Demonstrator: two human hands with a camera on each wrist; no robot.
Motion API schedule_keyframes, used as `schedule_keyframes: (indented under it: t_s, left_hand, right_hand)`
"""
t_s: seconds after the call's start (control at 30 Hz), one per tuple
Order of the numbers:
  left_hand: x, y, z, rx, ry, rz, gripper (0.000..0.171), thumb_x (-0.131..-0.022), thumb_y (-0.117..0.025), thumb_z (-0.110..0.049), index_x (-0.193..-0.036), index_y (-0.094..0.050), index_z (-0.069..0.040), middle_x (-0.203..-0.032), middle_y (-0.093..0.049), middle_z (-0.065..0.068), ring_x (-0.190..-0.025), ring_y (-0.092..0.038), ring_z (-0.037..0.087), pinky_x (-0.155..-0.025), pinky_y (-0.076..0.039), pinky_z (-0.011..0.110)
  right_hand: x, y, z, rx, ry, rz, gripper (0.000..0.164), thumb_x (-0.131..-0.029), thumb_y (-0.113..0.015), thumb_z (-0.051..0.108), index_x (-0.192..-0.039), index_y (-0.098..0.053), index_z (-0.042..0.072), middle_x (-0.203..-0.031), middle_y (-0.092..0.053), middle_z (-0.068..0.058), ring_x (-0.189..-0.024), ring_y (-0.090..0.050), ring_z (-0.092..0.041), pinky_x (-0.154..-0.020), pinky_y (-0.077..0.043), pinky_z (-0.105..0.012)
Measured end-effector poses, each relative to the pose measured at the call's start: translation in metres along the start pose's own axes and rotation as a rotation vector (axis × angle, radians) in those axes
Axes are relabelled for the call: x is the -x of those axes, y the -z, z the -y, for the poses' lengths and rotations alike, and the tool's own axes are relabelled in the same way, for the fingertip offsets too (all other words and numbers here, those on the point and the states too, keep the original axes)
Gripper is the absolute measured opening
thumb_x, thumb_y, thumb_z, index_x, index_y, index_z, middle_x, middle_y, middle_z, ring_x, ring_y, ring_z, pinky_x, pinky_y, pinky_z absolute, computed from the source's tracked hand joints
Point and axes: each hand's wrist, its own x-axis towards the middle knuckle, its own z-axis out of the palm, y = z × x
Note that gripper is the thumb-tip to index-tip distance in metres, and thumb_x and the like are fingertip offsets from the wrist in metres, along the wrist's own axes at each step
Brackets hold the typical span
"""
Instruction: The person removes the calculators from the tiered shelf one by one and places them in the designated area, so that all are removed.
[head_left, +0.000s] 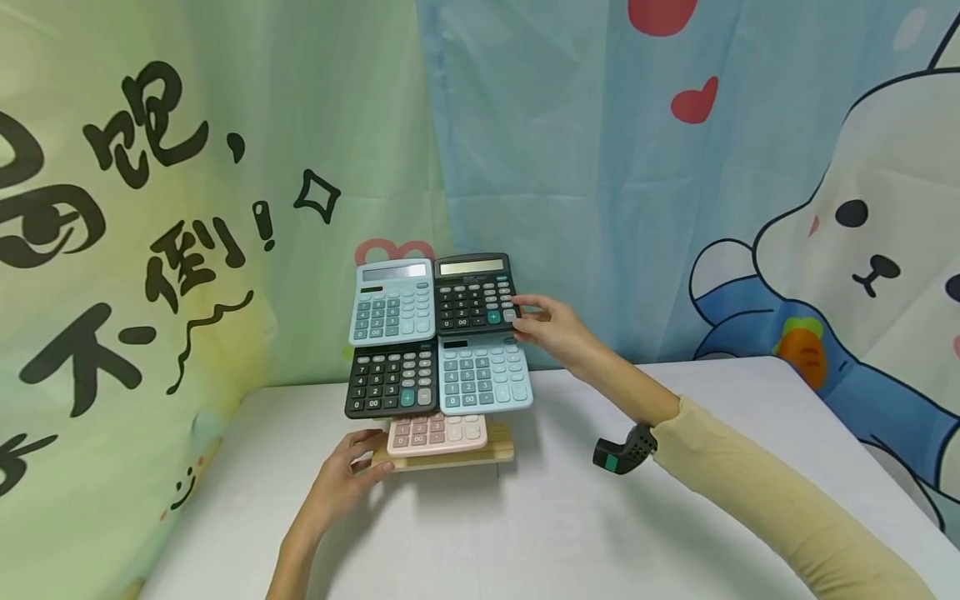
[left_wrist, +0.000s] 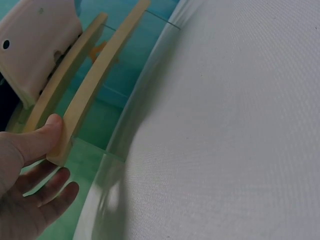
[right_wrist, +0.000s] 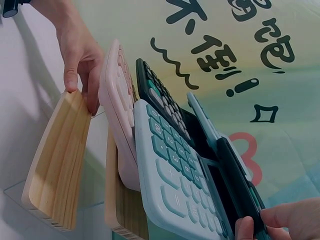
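Note:
Several calculators stand tilted in overlapping rows on a light wooden stand [head_left: 501,443]. The lowest is a pink calculator [head_left: 437,433]. Above it are a black calculator [head_left: 392,382] on the left and a light blue calculator [head_left: 486,375] on the right. On top, another light blue calculator [head_left: 392,307] sits beside a second black calculator [head_left: 471,293]. My right hand [head_left: 557,335] pinches that upper black calculator's right edge, thumb and fingers on either side in the right wrist view. My left hand [head_left: 337,479] grips the left end of the stand's front wooden slat [left_wrist: 97,75], thumb above, fingers beneath.
The stand is on a white table [head_left: 600,533]. Directly behind hangs a printed curtain [head_left: 525,150] with lettering and a cartoon animal. A black device [head_left: 626,450] is strapped at my right wrist, over the table.

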Motion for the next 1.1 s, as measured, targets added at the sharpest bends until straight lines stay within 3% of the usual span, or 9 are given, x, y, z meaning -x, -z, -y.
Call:
schedule_keyframes:
  t_s: [1.1]
  left_hand:
    - [0.0016, -0.0001, -0.0015, -0.007, -0.009, -0.007, 0.047, -0.085, -0.073, -0.013, -0.128, -0.060, 0.004, -0.143, -0.047, 0.019, -0.133, -0.046, 0.038, -0.105, -0.048, 0.041]
  right_hand:
    - [-0.0021, 0.0003, 0.0003, -0.071, -0.024, -0.001, 0.051, -0.098, -0.055, 0.008, -0.146, -0.042, 0.015, -0.145, -0.042, -0.016, -0.104, -0.059, -0.017, -0.100, -0.050, -0.031]
